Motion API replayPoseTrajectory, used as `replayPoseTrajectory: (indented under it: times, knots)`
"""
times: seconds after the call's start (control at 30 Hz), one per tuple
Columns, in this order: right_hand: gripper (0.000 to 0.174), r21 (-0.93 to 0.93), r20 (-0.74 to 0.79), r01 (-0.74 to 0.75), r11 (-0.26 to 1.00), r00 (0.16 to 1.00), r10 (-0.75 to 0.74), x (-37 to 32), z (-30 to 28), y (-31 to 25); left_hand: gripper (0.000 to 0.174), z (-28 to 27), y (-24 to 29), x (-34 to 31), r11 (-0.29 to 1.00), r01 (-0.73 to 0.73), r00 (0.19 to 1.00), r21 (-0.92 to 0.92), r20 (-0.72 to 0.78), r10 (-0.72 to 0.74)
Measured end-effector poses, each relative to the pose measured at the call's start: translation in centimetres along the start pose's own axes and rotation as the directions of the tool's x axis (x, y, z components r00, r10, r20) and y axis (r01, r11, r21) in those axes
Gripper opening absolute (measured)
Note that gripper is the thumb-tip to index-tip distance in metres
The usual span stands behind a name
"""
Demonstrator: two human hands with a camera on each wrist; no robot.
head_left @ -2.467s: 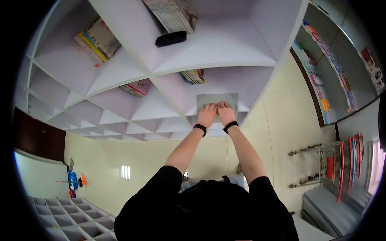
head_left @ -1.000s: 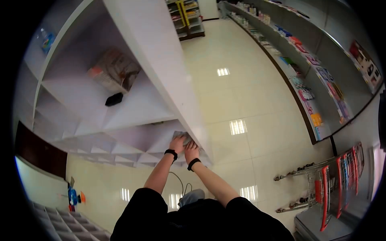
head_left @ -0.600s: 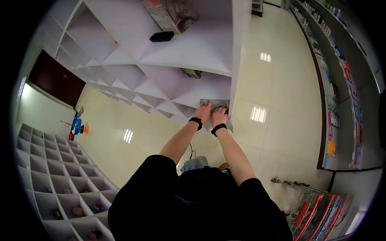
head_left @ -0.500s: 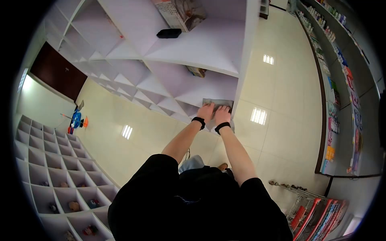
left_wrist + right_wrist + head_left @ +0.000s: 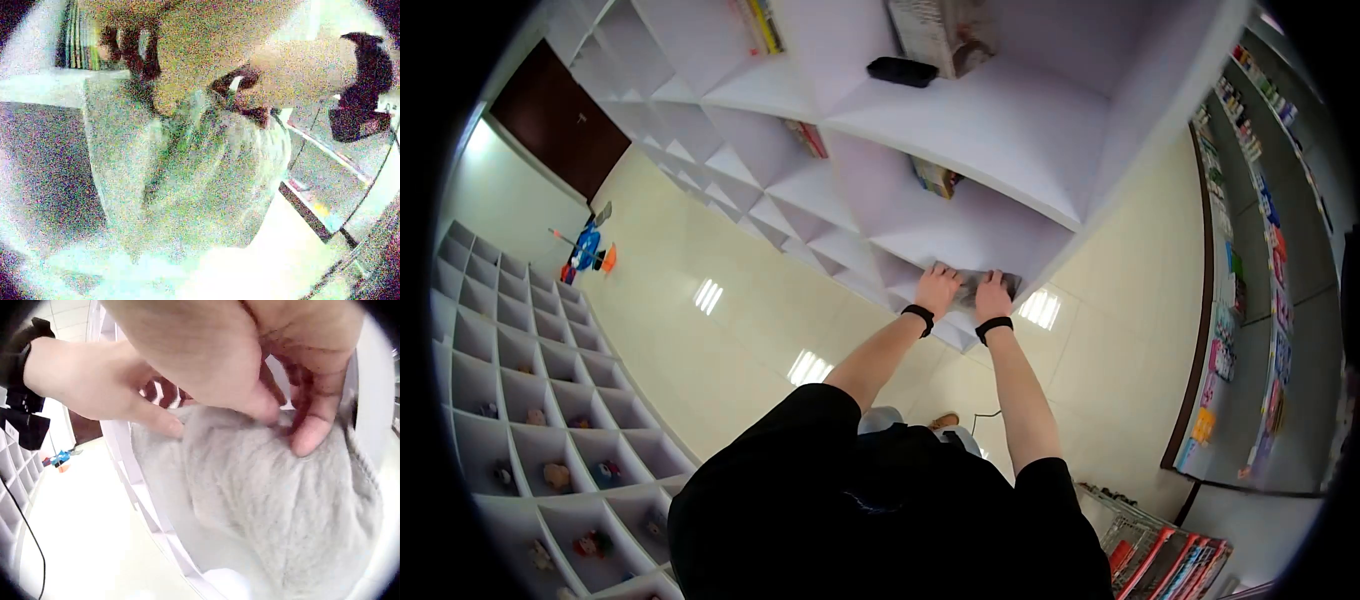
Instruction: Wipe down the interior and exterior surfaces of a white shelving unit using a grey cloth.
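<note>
A soft grey cloth (image 5: pixel 968 286) lies over the front edge of a low white shelf, between both hands. In the right wrist view the cloth (image 5: pixel 262 487) hangs down in folds, with a stitched edge at its right. My left hand (image 5: pixel 940 288) pinches its upper left part, thumb on the near side. At the upper right, my right hand (image 5: pixel 993 297) holds it between thumb and fingers. The left wrist view is very grainy; there the cloth (image 5: pixel 206 175) droops below the hands. Each wrist wears a black band.
Books (image 5: pixel 935 178) stand deeper in the same compartment. On the shelf above are a black case (image 5: pixel 902 71) and a larger book stack (image 5: pixel 945 35). Shopping carts (image 5: pixel 1165 560) stand at lower right, stocked shelves (image 5: pixel 1260 260) along the right. A cable (image 5: pixel 987 414) trails by the feet.
The cloth lay spread on the shelf with both hands together on it; now it is bunched at the edge and the hands are farther apart. The head view has swung right, then back left.
</note>
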State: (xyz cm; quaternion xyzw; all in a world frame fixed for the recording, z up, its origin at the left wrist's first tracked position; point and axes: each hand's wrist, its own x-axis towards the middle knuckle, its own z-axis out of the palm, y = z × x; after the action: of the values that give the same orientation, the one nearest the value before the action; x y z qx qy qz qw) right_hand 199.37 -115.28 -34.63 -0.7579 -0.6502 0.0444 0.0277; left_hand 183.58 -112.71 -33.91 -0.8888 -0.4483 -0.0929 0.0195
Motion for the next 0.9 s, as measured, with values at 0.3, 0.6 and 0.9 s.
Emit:
replayPoseTrajectory:
  times: [0.3,0.6,0.9]
  knots:
    - [0.019,-0.05,-0.099,0.315,0.948,0.943,-0.318,-1.3,-0.9,-6.1,0.023,-1.6,-7.3,-7.2,0.989,0.116,0.993,-0.089,0.003,-0.116]
    - [0.012,0.002,-0.157,0.543,0.84,0.83,-0.536,-1.0,0.0,-24.7,0.014,-4.1,-22.6,-17.6,0.921,0.343,0.93,-0.183,-0.074,-0.361]
    - [0.022,0.142,-0.182,0.564,0.814,0.823,-0.538,0.9,0.2,-38.4,0.018,-5.8,-33.8,-22.7,0.857,0.459,0.85,-0.233,-0.164,-0.5]
